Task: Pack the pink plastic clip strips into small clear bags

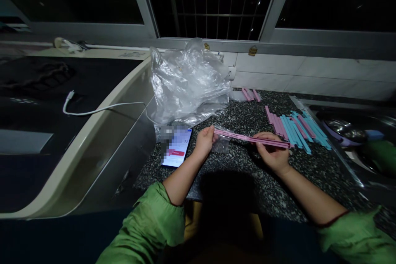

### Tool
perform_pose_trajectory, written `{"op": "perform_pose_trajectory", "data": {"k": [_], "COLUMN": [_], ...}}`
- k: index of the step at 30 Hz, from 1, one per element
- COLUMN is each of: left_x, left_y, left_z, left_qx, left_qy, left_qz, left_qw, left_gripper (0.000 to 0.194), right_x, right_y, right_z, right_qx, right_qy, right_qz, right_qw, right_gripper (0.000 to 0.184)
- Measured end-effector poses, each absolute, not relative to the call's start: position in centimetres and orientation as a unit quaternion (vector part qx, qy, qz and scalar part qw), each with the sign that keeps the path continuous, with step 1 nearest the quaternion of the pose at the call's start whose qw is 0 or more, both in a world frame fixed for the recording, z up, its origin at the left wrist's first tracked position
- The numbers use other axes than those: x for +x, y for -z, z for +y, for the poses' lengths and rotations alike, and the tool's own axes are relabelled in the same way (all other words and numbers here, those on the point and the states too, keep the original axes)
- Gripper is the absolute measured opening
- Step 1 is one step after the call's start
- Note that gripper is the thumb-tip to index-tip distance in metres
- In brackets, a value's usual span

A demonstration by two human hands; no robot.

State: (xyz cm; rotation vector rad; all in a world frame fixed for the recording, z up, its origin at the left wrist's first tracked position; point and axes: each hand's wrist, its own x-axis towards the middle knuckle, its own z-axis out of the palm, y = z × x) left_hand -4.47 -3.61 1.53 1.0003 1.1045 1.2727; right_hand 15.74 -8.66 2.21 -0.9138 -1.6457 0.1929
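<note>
Dim pic o/all, dark shadow (229, 192) on counter (238, 161), glare on plastic bag (192, 80), edges blurry & stretched.

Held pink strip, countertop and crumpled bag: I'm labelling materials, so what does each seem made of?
Held pink strip: probably smooth plastic, evenly coloured with straight, clean edges. Countertop: perhaps polished granite or a lookalike, dark with pale speckles. Crumpled bag: likely thin, glossy plastic film, see-through with bright creases.

The left forearm (183, 179) and right forearm (314, 194) are stretched forward and angled inward, bared below gathered green sleeves (154, 216). The left hand (204, 144) is closed in a pinch; the right hand (275, 154) is curled, thumb opposed to fingers.
</note>
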Motion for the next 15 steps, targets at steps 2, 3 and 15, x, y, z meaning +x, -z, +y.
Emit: {"op": "perform_pose_trajectory", "data": {"k": [2,3,15], "left_x": [-4.52,-4.55,-4.70], "left_y": [-1.56,-1.55,-1.75], "left_z": [-3.54,-3.50,-3.90], "left_qx": [0.435,0.440,0.491], "left_qy": [-0.534,-0.530,-0.498], "left_qz": [0.482,0.490,0.527], "left_qw": [0.542,0.535,0.482], "left_gripper": [0.040,0.040,0.040], "right_x": [15.76,15.78,15.77], "right_y": [-2.16,-2.12,-1.90], "right_z": [-8.65,-8.62,-8.26], "right_qx": [-0.396,-0.397,-0.411], "right_qy": [-0.070,-0.063,-0.020], "right_qz": [-0.712,-0.716,-0.763], "right_qw": [0.575,0.571,0.499], "right_gripper": [0.007,0.008,0.020]}}
